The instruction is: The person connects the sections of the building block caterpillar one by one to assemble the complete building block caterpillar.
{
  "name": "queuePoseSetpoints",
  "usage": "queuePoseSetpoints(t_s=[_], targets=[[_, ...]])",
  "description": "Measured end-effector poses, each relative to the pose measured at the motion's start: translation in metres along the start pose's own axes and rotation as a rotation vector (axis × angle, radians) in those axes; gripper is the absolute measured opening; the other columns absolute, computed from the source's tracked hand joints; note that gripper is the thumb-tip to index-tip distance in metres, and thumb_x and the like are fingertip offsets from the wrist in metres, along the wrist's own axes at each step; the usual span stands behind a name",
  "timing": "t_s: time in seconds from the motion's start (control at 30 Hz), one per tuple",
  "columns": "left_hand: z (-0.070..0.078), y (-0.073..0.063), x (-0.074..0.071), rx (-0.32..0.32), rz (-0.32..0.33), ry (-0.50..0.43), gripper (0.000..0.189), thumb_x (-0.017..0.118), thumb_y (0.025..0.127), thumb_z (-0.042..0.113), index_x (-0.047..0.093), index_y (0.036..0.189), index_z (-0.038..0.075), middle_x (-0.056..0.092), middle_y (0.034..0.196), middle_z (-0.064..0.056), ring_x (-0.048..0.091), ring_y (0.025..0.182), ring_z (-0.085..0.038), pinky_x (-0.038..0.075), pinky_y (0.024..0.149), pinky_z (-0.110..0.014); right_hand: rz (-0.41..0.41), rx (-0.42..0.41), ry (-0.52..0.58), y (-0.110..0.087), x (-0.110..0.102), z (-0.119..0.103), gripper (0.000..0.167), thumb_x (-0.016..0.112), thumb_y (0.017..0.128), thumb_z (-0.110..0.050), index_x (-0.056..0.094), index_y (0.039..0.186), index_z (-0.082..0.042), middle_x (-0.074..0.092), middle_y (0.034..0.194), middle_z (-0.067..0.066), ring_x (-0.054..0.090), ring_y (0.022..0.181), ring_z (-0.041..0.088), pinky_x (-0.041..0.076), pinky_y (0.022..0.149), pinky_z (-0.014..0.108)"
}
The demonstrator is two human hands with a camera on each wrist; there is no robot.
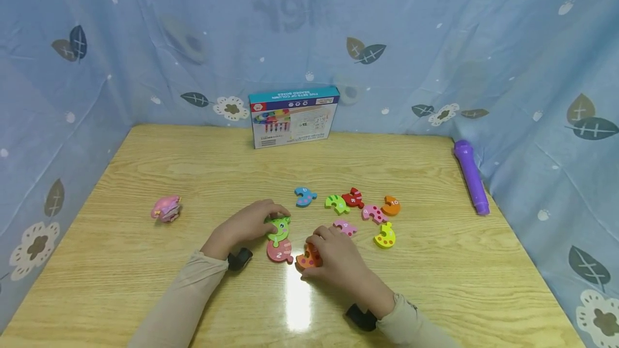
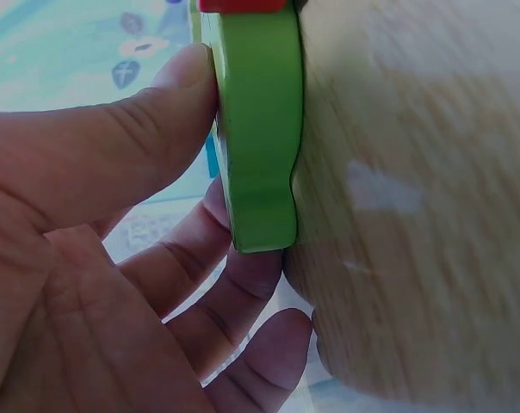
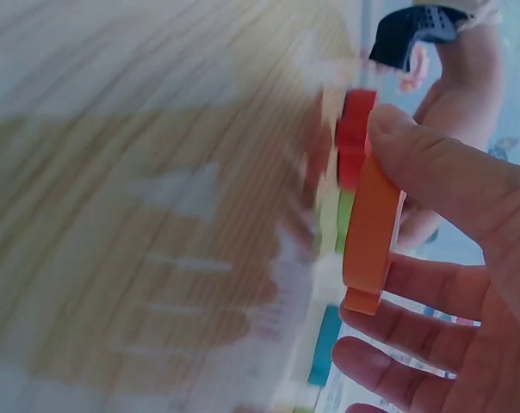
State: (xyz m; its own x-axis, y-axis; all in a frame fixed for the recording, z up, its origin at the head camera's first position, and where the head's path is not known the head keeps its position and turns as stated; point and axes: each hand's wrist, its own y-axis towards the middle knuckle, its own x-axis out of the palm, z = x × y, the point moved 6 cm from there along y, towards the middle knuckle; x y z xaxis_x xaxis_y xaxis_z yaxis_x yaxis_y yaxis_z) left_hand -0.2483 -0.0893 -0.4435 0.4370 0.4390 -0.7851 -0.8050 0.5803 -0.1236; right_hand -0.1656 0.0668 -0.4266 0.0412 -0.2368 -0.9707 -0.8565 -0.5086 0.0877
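Observation:
My left hand (image 1: 251,223) holds a green wooden puzzle piece (image 1: 279,231) with a smiling face, thumb on one side and fingers on the other. In the left wrist view the thick edge of this green face piece (image 2: 260,129) shows close against the wood. Joined below it is a red piece numbered 2 (image 1: 279,251), its knob pointing right. Just right of that knob, my right hand (image 1: 340,262) grips an orange spotted piece (image 1: 304,260), partly hidden under the fingers. The right wrist view shows the orange piece (image 3: 372,232) between thumb and fingers.
Right of the hands lie several numbered pieces, among them a pink one (image 1: 345,227), a light green one (image 1: 337,204), a blue one (image 1: 304,196) and a yellow one (image 1: 385,236). A box (image 1: 296,120) stands at the back, a pink toy (image 1: 166,208) left, a purple microphone (image 1: 471,176) right.

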Motion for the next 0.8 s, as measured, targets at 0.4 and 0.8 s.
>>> queuePoseSetpoints(t_s=[0.4,0.8], targets=[[0.000,0.002,0.000,0.002,0.003,0.018,0.037,0.069,0.081,0.009,0.063,0.116,0.019,0.057,0.099,0.001,0.053,0.092,-0.016,0.044,0.084,-0.035,-0.066,0.021,0.021,0.014,0.012,-0.022,0.059,0.078,0.060,-0.054,0.054,0.101,-0.018,0.051,0.093,-0.008,0.045,0.082,0.012,0.039,0.066,0.028],[0.000,0.000,0.000,0.012,0.005,0.015,0.036,0.069,0.081,0.009,0.063,0.116,0.017,0.058,0.100,-0.001,0.055,0.097,-0.019,0.044,0.087,-0.038,-0.048,0.018,-0.062,0.016,0.015,-0.026,0.059,0.080,0.059,-0.051,0.055,0.100,-0.017,0.049,0.090,-0.005,0.046,0.080,0.015,0.036,0.062,0.029]])
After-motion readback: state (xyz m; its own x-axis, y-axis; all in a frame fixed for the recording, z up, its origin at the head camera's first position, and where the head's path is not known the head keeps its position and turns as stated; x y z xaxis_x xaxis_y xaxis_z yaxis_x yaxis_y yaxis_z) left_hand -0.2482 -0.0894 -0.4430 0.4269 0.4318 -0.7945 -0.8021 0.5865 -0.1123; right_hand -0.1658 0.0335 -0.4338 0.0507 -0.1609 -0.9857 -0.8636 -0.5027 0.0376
